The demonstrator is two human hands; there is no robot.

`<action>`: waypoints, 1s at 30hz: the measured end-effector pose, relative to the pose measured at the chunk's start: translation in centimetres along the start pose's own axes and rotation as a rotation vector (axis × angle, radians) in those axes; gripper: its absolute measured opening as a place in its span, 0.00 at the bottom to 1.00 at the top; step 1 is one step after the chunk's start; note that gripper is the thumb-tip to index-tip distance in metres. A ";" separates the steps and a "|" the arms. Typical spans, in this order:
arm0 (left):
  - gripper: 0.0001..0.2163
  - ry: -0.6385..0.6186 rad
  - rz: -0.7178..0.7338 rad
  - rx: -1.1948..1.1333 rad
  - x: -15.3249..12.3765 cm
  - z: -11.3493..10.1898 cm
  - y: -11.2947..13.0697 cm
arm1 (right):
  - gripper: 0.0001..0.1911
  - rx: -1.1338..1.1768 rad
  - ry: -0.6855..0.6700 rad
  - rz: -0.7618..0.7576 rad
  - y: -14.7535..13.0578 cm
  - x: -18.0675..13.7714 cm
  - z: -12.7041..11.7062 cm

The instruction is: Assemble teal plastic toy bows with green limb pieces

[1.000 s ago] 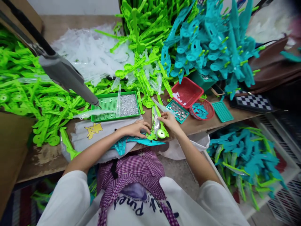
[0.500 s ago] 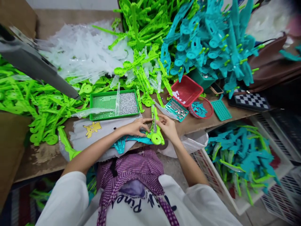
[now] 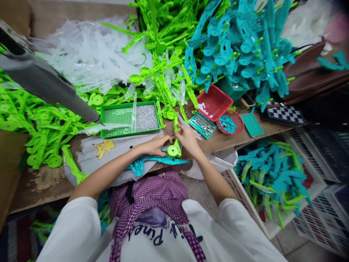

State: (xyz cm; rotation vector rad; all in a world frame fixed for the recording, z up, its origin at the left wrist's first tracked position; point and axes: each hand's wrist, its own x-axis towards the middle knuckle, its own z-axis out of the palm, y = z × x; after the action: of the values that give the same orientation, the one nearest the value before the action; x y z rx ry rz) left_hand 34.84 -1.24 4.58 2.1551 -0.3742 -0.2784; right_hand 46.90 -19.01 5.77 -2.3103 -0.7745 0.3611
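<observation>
Between my hands is a lime-green plastic part [image 3: 173, 150] with a round disc at its near end. My right hand [image 3: 187, 137] is closed on the part's upper right side. From the left, my left hand [image 3: 159, 144] pinches the part near its middle, fingers curled. A teal plastic piece [image 3: 160, 159] lies under it along the table's front edge, on a grey cloth [image 3: 89, 154] with a yellow cartoon figure. Just beyond my hands stands a green tray [image 3: 114, 118] with small silver metal pieces [image 3: 146, 118] in its right half.
Lime-green parts [image 3: 43, 131] heap at the left, with clear plastic pieces [image 3: 89, 54] behind. Teal parts [image 3: 240, 47] pile at the back right. A red basin [image 3: 215, 100], a red basket [image 3: 240, 125] and a teal tray [image 3: 203, 123] stand right. A grey arm [image 3: 54, 80] slants in.
The lime-green part has shifted slightly, and its disc now sits further back from the table edge. More of the teal piece's right end shows. The whole view has shifted a little.
</observation>
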 end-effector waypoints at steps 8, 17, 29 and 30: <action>0.34 0.015 -0.033 0.028 0.0 0.1 -0.7 | 0.22 -0.036 -0.023 -0.019 -2.3 4.9 -0.6; 0.34 -0.026 0.022 -0.015 0.1 -0.2 -0.1 | 0.26 0.375 0.046 0.080 -0.2 -0.1 -3.7; 0.24 -0.012 0.008 -0.021 0.2 0.1 -0.2 | 0.27 0.159 0.062 0.073 0.1 -1.5 0.1; 0.24 -0.012 0.006 -0.017 0.2 0.1 -0.3 | 0.26 0.112 0.064 0.062 0.0 -1.3 0.2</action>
State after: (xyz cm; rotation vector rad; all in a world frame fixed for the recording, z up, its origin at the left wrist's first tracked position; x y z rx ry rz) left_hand 35.04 -1.20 4.22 2.1364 -0.3838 -0.2899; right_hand 45.77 -19.72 5.71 -2.2328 -0.6367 0.3475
